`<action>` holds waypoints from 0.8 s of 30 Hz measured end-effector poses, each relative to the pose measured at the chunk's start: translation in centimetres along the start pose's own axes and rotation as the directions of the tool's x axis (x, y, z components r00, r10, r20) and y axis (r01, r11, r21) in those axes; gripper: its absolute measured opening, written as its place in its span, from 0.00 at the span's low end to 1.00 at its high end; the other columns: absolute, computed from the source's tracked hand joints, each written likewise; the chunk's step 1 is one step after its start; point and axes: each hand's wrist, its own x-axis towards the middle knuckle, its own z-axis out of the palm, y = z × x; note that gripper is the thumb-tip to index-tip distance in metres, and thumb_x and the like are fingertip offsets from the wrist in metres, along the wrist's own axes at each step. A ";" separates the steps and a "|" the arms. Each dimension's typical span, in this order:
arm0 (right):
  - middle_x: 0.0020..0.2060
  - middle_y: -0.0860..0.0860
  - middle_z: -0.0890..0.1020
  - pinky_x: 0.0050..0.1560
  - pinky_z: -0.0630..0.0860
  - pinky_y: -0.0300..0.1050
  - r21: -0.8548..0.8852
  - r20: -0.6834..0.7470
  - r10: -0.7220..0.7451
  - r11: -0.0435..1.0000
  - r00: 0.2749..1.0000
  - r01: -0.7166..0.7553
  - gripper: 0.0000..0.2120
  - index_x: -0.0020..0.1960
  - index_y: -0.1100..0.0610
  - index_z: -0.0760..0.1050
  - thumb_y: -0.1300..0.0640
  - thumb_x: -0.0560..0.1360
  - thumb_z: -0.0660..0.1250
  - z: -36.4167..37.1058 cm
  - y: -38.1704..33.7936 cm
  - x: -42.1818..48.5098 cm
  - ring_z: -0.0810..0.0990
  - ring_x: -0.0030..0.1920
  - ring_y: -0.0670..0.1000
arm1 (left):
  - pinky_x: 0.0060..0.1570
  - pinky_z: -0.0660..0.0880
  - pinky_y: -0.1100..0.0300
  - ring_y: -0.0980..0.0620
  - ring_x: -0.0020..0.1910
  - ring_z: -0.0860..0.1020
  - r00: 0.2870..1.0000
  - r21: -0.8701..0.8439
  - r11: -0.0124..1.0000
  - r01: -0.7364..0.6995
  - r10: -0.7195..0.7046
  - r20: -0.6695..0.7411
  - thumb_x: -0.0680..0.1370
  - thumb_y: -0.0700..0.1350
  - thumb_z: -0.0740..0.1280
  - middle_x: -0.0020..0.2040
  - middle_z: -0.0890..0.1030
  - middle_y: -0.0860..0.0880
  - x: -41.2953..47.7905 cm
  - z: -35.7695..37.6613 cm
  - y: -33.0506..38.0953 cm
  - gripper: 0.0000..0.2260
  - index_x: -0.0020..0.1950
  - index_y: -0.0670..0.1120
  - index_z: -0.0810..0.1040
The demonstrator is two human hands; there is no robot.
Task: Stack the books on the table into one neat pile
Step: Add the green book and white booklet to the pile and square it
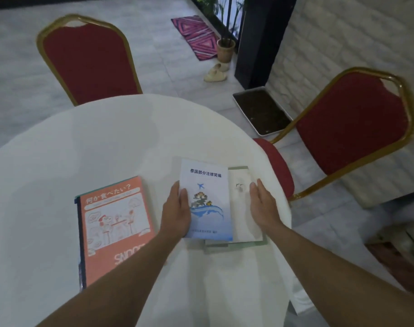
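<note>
A white and blue booklet [209, 199] with a plane and whale drawing lies on top of a pale book [242, 208], which rests on a greenish one [260, 243]. My left hand [176, 211] grips the booklet's left edge, thumb on its cover. My right hand [263, 204] lies flat with fingers apart on the pale book's right side. An orange book [114, 230] with a cartoon cover sits alone to the left, on top of a dark-spined book [81, 244].
The round white table [95, 142] has its edge close to the right of the pile. Two red chairs [88, 60] with gold frames stand behind and to the right [356, 128]. A soil tray [262, 110] lies on the floor.
</note>
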 end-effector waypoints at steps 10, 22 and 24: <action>0.51 0.56 0.81 0.53 0.78 0.50 0.018 0.099 0.092 0.995 0.991 -0.094 0.32 0.48 0.53 0.80 0.25 0.67 0.61 0.0 2.9 0.7 0.82 0.50 0.55 | 0.55 0.69 0.51 0.40 0.52 0.70 0.994 0.244 0.965 0.096 -0.082 -0.067 0.81 0.45 0.58 0.55 0.68 0.41 -0.3 8.2 0.4 0.14 0.66 0.41 0.69; 0.59 0.56 0.81 0.62 0.81 0.57 -0.096 0.138 0.306 0.951 0.942 -0.295 0.49 0.61 0.60 0.77 0.27 0.52 0.75 0.7 0.5 1.6 0.81 0.61 0.59 | 0.69 0.67 0.44 0.36 0.69 0.69 0.815 0.082 0.814 0.576 -0.579 0.029 0.78 0.55 0.60 0.70 0.69 0.37 2.5 7.4 0.9 0.28 0.72 0.38 0.65; 0.59 0.54 0.82 0.61 0.82 0.58 -0.051 0.147 0.304 0.953 0.941 -0.299 0.50 0.62 0.58 0.77 0.27 0.50 0.77 0.9 0.7 1.7 0.82 0.60 0.58 | 0.69 0.67 0.42 0.36 0.69 0.69 0.817 0.064 0.818 0.571 -0.574 0.051 0.78 0.58 0.60 0.71 0.67 0.36 2.2 6.8 0.6 0.31 0.73 0.37 0.63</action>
